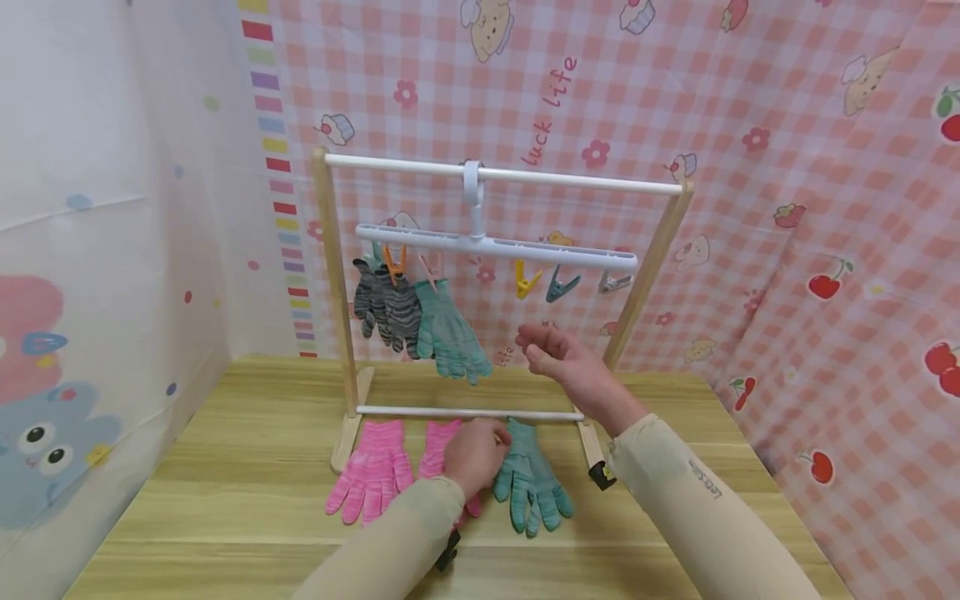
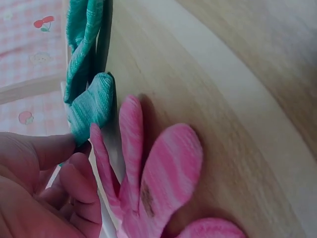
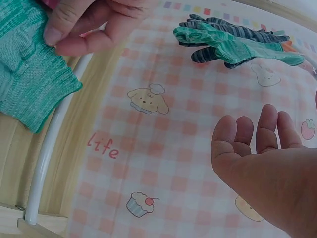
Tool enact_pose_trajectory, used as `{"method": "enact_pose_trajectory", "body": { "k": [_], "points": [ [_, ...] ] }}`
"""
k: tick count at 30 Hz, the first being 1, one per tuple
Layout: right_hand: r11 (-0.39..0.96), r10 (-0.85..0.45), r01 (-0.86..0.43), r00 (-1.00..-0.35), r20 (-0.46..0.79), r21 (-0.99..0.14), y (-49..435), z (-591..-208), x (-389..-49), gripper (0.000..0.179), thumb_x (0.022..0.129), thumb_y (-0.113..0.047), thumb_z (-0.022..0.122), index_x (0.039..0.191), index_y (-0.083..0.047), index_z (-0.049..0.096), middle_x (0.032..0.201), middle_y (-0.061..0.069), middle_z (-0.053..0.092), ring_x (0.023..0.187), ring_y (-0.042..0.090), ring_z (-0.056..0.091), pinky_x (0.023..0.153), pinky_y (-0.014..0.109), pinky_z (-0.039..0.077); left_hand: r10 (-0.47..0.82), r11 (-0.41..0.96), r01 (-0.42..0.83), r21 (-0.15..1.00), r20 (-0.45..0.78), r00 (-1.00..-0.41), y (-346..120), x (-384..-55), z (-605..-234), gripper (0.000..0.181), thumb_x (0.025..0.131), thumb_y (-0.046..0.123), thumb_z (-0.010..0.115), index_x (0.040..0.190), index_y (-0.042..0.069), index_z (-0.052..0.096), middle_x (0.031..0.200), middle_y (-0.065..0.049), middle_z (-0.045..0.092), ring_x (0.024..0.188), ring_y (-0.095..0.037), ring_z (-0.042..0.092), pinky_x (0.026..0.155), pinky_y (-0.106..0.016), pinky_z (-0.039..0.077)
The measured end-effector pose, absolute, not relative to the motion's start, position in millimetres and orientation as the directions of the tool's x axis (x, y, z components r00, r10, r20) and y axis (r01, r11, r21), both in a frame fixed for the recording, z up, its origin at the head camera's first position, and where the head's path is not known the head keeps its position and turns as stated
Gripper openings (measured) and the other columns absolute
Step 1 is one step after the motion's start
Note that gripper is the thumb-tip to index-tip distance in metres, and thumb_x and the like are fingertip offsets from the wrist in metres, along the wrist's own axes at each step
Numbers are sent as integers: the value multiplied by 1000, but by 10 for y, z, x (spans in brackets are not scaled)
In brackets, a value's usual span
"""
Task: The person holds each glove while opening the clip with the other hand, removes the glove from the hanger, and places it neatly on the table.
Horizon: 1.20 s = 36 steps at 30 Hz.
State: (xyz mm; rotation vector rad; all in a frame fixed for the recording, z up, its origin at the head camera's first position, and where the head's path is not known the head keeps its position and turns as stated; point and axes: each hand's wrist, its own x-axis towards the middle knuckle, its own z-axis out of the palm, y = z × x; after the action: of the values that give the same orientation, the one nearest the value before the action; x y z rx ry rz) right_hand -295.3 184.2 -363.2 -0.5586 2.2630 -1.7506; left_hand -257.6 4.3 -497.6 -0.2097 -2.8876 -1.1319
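At the lower white bar my left hand [image 1: 477, 454] pinches a green knit glove [image 1: 531, 483] near its cuff; thumb and finger meet on the fabric in the left wrist view. Two pink gloves [image 1: 371, 473] lie to the left, one partly hidden under that hand. My right hand [image 1: 573, 371] is raised in front of the rack, its fingers loosely bent and holding nothing. Above it, a yellow clip [image 1: 527, 280], a dark teal clip [image 1: 561, 285] and a grey clip [image 1: 615, 283] hang from the white hanger [image 1: 555, 252].
On the hanger's left side, an orange clip [image 1: 395, 263] holds dark striped gloves [image 1: 386, 304] and a pink clip [image 1: 431, 271] holds a green glove [image 1: 452, 335]. The hanger hooks over the upper bar [image 1: 585, 178] of a wooden-sided rack [image 1: 335, 292]. Patterned cloth surrounds the table.
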Motion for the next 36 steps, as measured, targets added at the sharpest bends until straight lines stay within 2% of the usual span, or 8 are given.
{"method": "enact_pose_trajectory", "body": {
  "k": [3,7,10,12,23,31,36],
  "points": [
    [201,-426,-153,-903,54,-968,1831,-3641,-2948,54,114,-28,55,161,-4,43,165,17,48,154,33,44,124,47,41,140,750,147,645,63,-988,29,-2585,-5004,15,96,11,74,104,17,85,93,0,82,46,-11,61,59,-32,52],
    [179,-429,-146,-901,56,-973,1812,-3649,-2940,54,114,-27,55,160,-2,42,164,18,48,153,34,44,122,45,44,181,790,173,589,47,-982,19,-2590,-5035,19,97,14,76,114,16,84,106,-1,83,82,-20,77,77,-40,61],
    [168,-438,-148,-897,61,-975,1808,-3667,-2944,57,114,-28,54,161,0,40,164,20,47,154,35,43,122,45,44,215,809,206,551,48,-975,12,-2586,-5050,25,94,18,82,118,17,83,120,0,82,111,-26,75,92,-45,61],
    [167,-442,-151,-895,63,-974,1805,-3671,-2943,57,114,-29,54,161,1,40,165,20,47,154,35,42,122,45,44,238,812,221,539,41,-970,7,-2582,-5058,28,92,20,84,120,16,82,122,0,81,116,-28,74,95,-47,60],
    [183,-450,-159,-891,61,-970,1802,-3686,-2948,57,114,-31,53,161,0,41,166,21,46,157,36,39,119,38,46,258,847,254,467,56,-964,-1,-2589,-5110,22,92,25,85,113,18,84,117,0,82,110,-23,76,89,-41,62],
    [181,-451,-160,-890,63,-970,1799,-3707,-2950,56,115,-31,52,161,-2,42,167,19,45,159,36,38,125,54,39,285,885,299,357,91,-954,-12,-2523,-5090,24,95,34,81,114,21,84,111,-1,76,101,-22,75,79,-40,61],
    [175,-446,-154,-893,61,-972,1784,-3706,-2936,55,114,-32,54,160,-4,45,165,18,47,158,35,39,125,55,39,293,899,320,299,132,-947,-10,-2515,-5123,20,93,33,84,109,23,85,104,1,74,95,-20,74,74,-38,61]
  ]
}}
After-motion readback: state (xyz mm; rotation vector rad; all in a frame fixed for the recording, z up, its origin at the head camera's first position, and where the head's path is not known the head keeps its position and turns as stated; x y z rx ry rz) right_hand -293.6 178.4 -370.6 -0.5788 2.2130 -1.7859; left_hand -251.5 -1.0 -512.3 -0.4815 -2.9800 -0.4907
